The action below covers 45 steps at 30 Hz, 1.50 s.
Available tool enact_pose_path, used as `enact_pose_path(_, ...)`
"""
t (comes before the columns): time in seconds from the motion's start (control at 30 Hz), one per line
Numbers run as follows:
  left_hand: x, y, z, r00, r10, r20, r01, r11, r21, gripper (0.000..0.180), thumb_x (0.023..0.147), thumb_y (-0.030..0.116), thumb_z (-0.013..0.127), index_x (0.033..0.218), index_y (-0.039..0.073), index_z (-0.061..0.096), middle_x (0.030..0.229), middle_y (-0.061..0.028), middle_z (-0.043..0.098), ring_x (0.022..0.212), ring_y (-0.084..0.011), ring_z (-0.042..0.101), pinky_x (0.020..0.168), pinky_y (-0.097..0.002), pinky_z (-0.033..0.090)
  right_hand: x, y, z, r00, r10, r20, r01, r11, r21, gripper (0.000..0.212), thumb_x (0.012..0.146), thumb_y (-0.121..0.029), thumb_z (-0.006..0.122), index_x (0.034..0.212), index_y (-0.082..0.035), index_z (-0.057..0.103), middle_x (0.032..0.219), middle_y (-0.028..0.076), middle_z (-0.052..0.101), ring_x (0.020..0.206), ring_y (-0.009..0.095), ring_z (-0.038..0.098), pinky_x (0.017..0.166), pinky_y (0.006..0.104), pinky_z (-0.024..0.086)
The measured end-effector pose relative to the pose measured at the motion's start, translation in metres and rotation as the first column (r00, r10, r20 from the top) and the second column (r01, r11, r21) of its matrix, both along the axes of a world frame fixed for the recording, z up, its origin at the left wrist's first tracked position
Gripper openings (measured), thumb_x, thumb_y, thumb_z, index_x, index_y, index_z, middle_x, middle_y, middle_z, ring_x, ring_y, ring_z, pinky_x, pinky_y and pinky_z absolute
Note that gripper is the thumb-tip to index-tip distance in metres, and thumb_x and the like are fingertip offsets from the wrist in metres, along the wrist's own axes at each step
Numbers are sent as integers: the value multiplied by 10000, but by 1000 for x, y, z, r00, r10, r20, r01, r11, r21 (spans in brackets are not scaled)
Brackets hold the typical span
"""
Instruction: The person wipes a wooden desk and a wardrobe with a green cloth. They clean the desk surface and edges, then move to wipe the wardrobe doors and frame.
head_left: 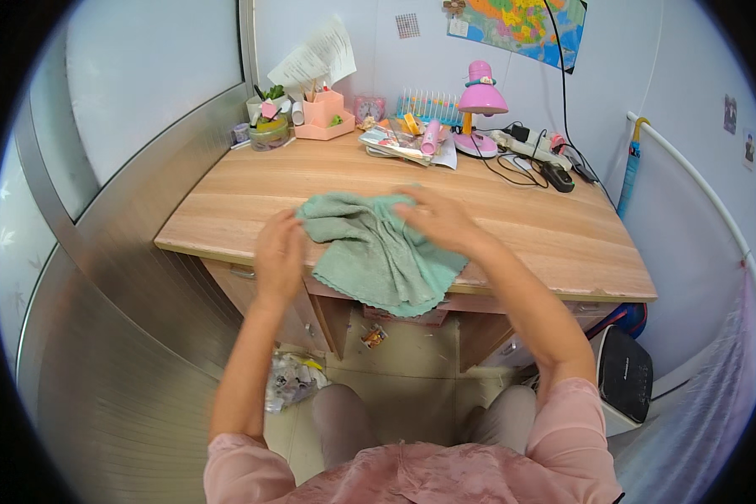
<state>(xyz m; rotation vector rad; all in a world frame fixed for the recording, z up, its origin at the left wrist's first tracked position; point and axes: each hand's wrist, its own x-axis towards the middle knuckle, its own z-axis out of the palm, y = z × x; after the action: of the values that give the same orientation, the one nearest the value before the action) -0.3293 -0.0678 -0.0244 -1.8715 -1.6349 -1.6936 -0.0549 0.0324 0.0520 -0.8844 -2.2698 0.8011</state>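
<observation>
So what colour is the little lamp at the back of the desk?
Pink. The lamp has a pink shade and base with an orange stem, best seen in the head view.

We see a wooden worktop (554, 231) with light grain, pushed into a corner; drawers sit under its front edge. Back wall (395, 59) is plain white, with a colourful map (525, 23) pinned top right and a black cable running down from it. Left side is a brushed-metal panel (118, 277) with a frosted pane (143, 84) above. Along the back: a pink desk lamp (481, 105), a pink pen holder (323, 113), a small potted plant (269, 113), a power strip (529, 147). Floor (412, 370) is pale tile with scraps of litter. A black-and-white appliance (623, 374) stands lower right. Light is even, daylight-like.
</observation>
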Motion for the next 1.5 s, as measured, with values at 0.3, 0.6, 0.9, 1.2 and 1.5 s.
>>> enact_pose_path(0.3, 134, 35, 38, 814, -265, -518, -187, 724, -664, 745, 885, 694, 363, 1446, 208, 414, 1563, -141, 225, 1457, -370, 113, 1108, -674, 23, 158, -28, -50, 815, -547, 190, 395, 765, 508, 402, 938, -337, 522, 1158, -15, 617, 1245, 211, 572, 1164, 363, 510, 992, 452, 378)
enact_pose_path(0.6, -65, 68, 45, 778, 391, -492, -617, 325, -716, 688, 891, 635, 391, 1461, 251, 393, 1576, -139, 205, 1442, -436, 119, 1104, -677, 61, 152, -34, -61, 782, -619, 72, 515, 707, 484, 437, 936, -392, 518, 1113, -16, 653, 1269, 219, 556, 1221, 384, 459, 1046, 512, 308)
enact_pose_path(0.9, 153, 54, 30, 608, -527, -594, 111, 797, -594, 609, 925, 568, 430, 1449, 258, 402, 1507, -135, 357, 1428, -382, 218, 1134, -612, 134, 151, -36, -57, 756, -645, 109, 526, 699, 485, 451, 954, -407, 471, 1156, -39, 635, 1276, 192, 560, 1250, 361, 450, 1092, 554, 243)
enact_pose_path(1.2, -60, 140, 23, 905, 70, -420, -368, 626, -688, 684, 867, 611, 491, 1452, 269, 403, 1541, -61, 322, 1442, -318, 213, 1138, -609, 112, 149, -36, -54, 794, -606, 56, 529, 733, 428, 394, 931, -337, 542, 1099, 1, 654, 1248, 198, 573, 1201, 353, 488, 1049, 439, 325)
enact_pose_path(1.5, -176, 60, 25, 773, 371, -514, -632, 395, -667, 618, 925, 520, 396, 1468, 224, 375, 1531, -62, 340, 1402, -418, 246, 1152, -528, 182, 146, -34, -57, 790, -610, 60, 518, 716, 468, 418, 908, -353, 573, 1104, 8, 653, 1238, 217, 567, 1190, 359, 494, 1043, 437, 333)
